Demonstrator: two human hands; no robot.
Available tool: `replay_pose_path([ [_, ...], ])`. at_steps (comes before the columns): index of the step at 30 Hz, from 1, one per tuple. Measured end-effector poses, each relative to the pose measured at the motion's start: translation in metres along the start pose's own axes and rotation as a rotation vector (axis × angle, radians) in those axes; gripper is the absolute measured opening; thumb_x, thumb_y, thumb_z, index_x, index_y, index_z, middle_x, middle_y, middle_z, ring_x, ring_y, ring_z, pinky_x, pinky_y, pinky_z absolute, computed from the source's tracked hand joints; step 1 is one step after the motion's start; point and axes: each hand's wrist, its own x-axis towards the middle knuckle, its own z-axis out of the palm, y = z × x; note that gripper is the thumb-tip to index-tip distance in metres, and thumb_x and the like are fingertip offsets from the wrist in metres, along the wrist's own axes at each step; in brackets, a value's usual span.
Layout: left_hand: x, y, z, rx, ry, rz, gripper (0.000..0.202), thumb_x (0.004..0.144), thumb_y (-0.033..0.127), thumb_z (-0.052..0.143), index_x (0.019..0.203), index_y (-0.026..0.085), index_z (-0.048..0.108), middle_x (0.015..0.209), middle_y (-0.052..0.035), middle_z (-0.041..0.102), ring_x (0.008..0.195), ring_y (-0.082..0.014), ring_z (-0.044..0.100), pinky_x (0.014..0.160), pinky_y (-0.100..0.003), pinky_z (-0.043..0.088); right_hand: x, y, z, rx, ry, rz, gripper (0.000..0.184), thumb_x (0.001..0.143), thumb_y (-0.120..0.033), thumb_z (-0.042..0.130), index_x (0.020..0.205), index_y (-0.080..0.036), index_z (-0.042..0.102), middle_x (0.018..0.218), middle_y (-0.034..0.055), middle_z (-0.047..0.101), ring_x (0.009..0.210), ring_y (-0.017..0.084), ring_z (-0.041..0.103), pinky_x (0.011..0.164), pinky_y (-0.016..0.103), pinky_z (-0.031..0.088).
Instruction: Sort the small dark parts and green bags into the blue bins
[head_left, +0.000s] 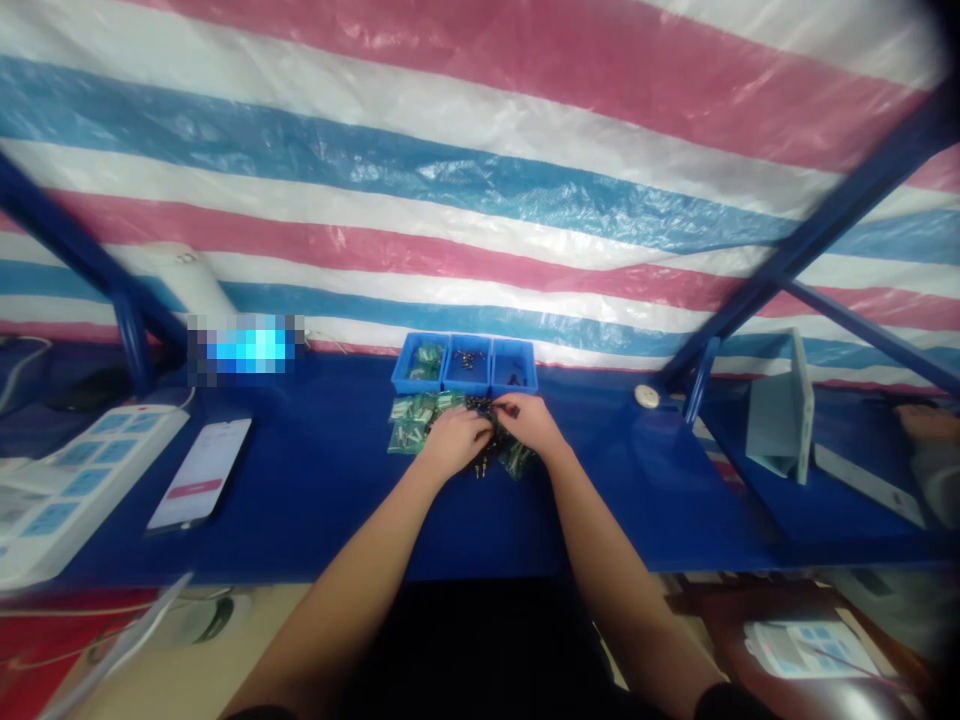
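My left hand (455, 438) and my right hand (529, 418) rest close together on the blue table (315, 490), over a pile of small green circuit boards (411, 422) and tiny dark parts (484, 462). Both hands have their fingers curled in a pinch among these pieces; what each one grips is too small to make out. Just behind the hands stand three joined blue bins (465, 364), with green boards in the left one and small dark parts in the other two.
A phone (201, 472) lies screen up at the left, beside a white power strip (71, 485). A white round object (646, 396) and a grey stand (784, 408) sit at the right. Another person's arm (930, 440) shows at the far right. A striped tarp hangs behind.
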Motion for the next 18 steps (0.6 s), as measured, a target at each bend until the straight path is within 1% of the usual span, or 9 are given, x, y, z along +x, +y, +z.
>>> replay_pose_path([
  [3,0.0010,0.0041,-0.0010,-0.005,0.033,0.001,0.015,0.089,0.024,0.054,0.085,0.021,0.069,0.082,-0.0064,0.064,0.082,-0.0206,0.056,0.079,-0.035,0.043,-0.0005,0.0038,-0.0005,0.005,-0.011,0.048,0.020,0.079,-0.021,0.059,0.092,-0.024,0.075,0.067,-0.0011,0.069,0.063,0.015,0.062,0.066,0.027,0.049],
  [6,0.0011,0.0060,-0.0011,-0.008,0.052,0.015,0.014,0.088,0.021,0.054,0.086,0.019,0.067,0.085,-0.0072,0.065,0.083,-0.0207,0.055,0.081,-0.035,0.044,-0.0009,0.0050,0.0001,0.000,-0.008,0.050,0.020,0.079,-0.021,0.059,0.092,-0.024,0.074,0.069,-0.0012,0.070,0.063,0.015,0.063,0.067,0.027,0.049],
  [11,0.0018,0.0046,0.0011,0.014,0.020,0.052,0.016,0.088,0.019,0.052,0.086,0.019,0.068,0.084,-0.0072,0.065,0.082,-0.0210,0.053,0.081,-0.036,0.043,-0.0012,0.0010,0.0014,0.020,-0.029,0.023,0.020,0.081,-0.021,0.058,0.094,-0.023,0.074,0.074,-0.0001,0.071,0.066,0.016,0.065,0.068,0.027,0.050],
  [18,0.0033,0.0089,-0.0004,0.054,-0.009,0.020,0.015,0.087,0.021,0.052,0.083,0.017,0.066,0.082,-0.0074,0.062,0.083,-0.0214,0.053,0.081,-0.036,0.043,-0.0017,-0.0038,0.0018,0.020,-0.045,0.017,0.021,0.083,-0.020,0.058,0.097,-0.022,0.073,0.081,0.0014,0.073,0.070,0.015,0.066,0.073,0.027,0.051],
])
